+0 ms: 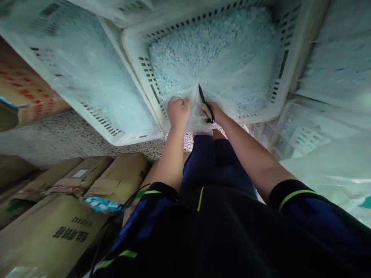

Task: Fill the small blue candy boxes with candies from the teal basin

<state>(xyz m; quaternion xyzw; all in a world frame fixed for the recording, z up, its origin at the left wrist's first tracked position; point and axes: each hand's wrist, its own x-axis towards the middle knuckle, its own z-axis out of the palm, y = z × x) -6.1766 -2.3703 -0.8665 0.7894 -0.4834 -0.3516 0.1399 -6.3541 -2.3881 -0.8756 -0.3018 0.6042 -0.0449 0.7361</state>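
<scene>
A clear plastic bag (232, 83) full of small pale-blue pieces lies in a white slotted crate (282, 83) in front of me. My left hand (178, 111) is closed on gathered plastic at the bag's near side. Just to its right, my right hand (213, 111) grips black scissors (206, 102) by the handles. Their dark blades point away from me, over the bunched plastic between my hands. Whether the blades touch the plastic I cannot tell. What the pieces are is too small to make out.
Another white crate (136, 136) with bagged pale-blue pieces stands to the left. More crates and a whitish plastic sheet (327, 158) are at the right. Several cardboard boxes (121, 175) fill the lower left on a speckled floor (95, 135). A thin black cable (127, 202) crosses them.
</scene>
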